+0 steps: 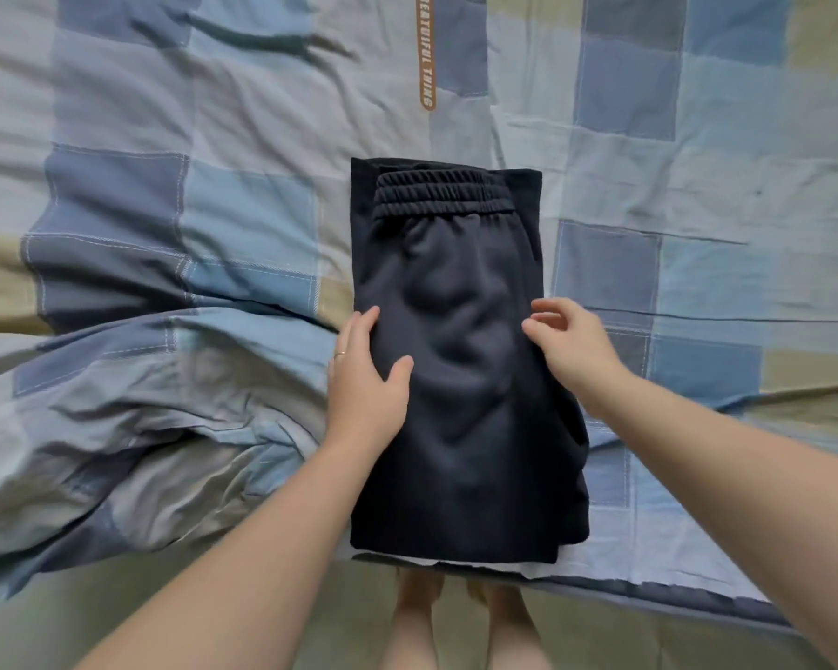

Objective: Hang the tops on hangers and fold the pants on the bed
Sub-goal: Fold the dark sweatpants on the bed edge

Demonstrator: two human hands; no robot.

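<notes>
The folded dark pants (460,379) lie on the checked bedcover (214,210), waistband at their far end. The left hand (366,379) rests flat on the pants' left edge, fingers straight; the right hand (569,343) is at their right edge, fingers loosely bent, gripping nothing

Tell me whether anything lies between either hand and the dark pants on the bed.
Nothing visible does. The left hand lies flat on the pants at their left edge, and the right hand is at their right edge with fingers loosely curled. The pants lie folded on the bed.
</notes>
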